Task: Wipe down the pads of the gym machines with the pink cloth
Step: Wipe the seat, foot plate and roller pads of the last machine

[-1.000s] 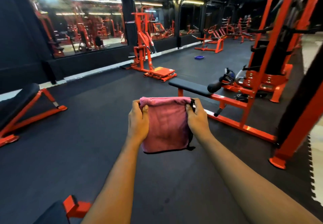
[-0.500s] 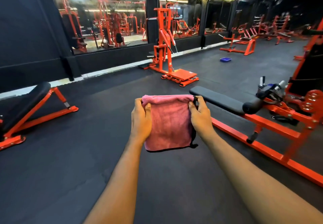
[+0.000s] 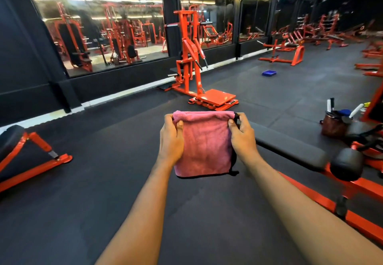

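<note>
A folded pink cloth (image 3: 204, 146) with a dark edge hangs in front of me at chest height. My left hand (image 3: 171, 138) pinches its upper left corner and my right hand (image 3: 241, 134) pinches its upper right corner. Right behind the cloth, to the right, lies the long black pad (image 3: 290, 146) of an orange-framed bench, with a round black roller pad (image 3: 346, 164) at its far end. At the left edge stands an inclined bench with a black pad (image 3: 9, 138).
An orange standing machine with a foot plate (image 3: 192, 66) rises straight ahead. A blue tray (image 3: 269, 73) lies on the dark rubber floor beyond. A brown caddy with bottles (image 3: 334, 125) sits at the right by more orange machines. Mirrors line the far wall.
The view has swung left and moved closer to the bench. The cloth stays stretched between both hands in the same grip.
</note>
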{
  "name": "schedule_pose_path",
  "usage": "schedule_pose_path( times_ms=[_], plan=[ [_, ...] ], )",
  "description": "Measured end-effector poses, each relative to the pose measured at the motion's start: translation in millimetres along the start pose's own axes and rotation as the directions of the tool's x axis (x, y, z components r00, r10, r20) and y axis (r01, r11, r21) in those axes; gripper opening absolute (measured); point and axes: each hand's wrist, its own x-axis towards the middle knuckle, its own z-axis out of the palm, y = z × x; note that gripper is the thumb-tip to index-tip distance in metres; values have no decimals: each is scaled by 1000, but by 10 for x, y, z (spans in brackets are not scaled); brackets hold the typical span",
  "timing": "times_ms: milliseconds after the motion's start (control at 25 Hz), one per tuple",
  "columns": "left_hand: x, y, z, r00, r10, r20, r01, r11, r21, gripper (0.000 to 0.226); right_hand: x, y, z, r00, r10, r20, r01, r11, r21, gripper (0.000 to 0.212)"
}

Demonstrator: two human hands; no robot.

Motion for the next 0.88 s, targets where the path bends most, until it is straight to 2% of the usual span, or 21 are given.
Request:
schedule_pose_path(
  times_ms=[320,440,640,880],
  plan=[
    [2521,-828,1136,1000,-20,-7,20,1000,-5,12,2666,799,706,1000,7,-16,-7,1000,8,22],
    [3376,-1316,1586,1000,-23,14,23,999,-28,12,3550,1308,1018,999,21,-24,-21,1000,0,16],
    [4860,-2097,2310,999,3,50,1,997,-78,13,4992,2038,1538,995,26,-97,-27,1000,-12,11],
    [6814,-2668,3270,981,74,178,-51,990,-128,15,6764,2629,1939,963,88,-255,-92,996,-5,10]
  ],
)
